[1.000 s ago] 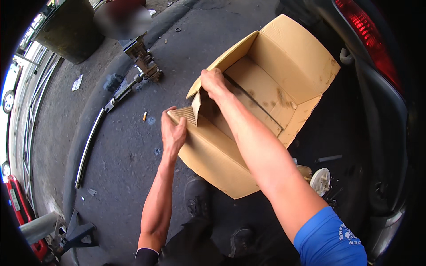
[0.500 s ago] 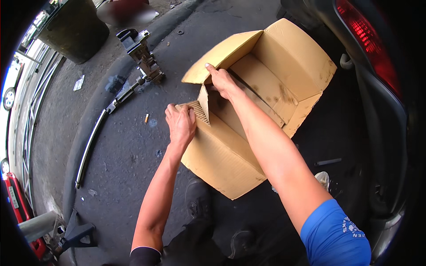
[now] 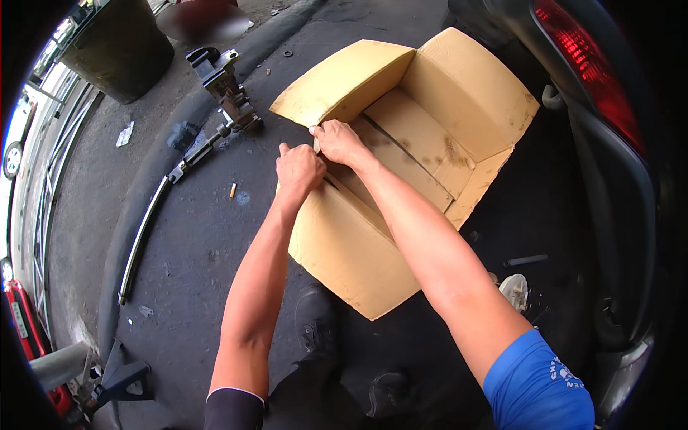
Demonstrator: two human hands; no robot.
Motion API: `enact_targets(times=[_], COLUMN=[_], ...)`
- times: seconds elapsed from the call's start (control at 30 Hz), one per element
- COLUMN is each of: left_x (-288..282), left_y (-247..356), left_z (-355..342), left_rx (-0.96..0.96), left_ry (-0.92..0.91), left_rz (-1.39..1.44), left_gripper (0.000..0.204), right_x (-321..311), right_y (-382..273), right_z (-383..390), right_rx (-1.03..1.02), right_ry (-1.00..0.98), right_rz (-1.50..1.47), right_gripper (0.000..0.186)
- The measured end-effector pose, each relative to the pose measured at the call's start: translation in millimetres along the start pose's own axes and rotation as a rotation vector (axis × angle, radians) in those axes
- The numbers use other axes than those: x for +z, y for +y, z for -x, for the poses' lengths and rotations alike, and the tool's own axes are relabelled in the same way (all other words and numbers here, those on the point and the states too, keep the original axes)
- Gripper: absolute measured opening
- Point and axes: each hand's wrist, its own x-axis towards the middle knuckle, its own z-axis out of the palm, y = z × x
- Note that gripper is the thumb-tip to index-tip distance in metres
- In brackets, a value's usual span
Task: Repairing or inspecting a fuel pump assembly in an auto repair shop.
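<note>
A large open cardboard box lies on the dark floor in front of me, its flaps spread outward and its inside bottom marked with dark stains. At the box's left corner, my left hand is closed on the cardboard, its fingertips mostly hidden. Just beside it, slightly farther and to the right, my right hand pinches the same corner at the foot of the far left flap. Between the two hands a small bit of cardboard edge shows.
A metal tool with a long handle lies on the left. A dark bucket stands at the far left. On the right is a vehicle's rear with a red tail light. A metal bar lies near a shoe.
My right hand has come down and left toward my left hand, which has risen slightly. The torn corrugated corner is now mostly covered by my hands. The far left flap has swung outward.
</note>
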Motion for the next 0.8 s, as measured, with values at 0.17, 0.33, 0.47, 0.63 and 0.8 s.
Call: enact_targets(times=[0.17,0.33,0.47,0.63,0.8], left_x=[4,7,20,41,37], left_y=[-65,-40,-25,-30,-40], left_z=[35,39,14,-5,8], left_rx=[-0.112,0.032,0.112,0.042,0.059], left_ry=[-0.044,0.031,-0.015,-0.108,-0.122], left_rz=[0.183,-0.196,-0.338,-0.290,-0.210], left_gripper=[0.034,0.036,0.027,0.030,0.033], right_x=[1,-1,7,13,-5], right_y=[-20,-16,-35,-8,18], right_z=[25,35,34,48,54], right_rx=[-0.064,-0.072,-0.026,-0.046,-0.223], right_ry=[0.044,0.027,0.070,0.056,0.091], right_rz=[0.065,0.061,0.024,0.099,0.126], right_gripper=[0.047,0.040,0.034,0.026,0.014])
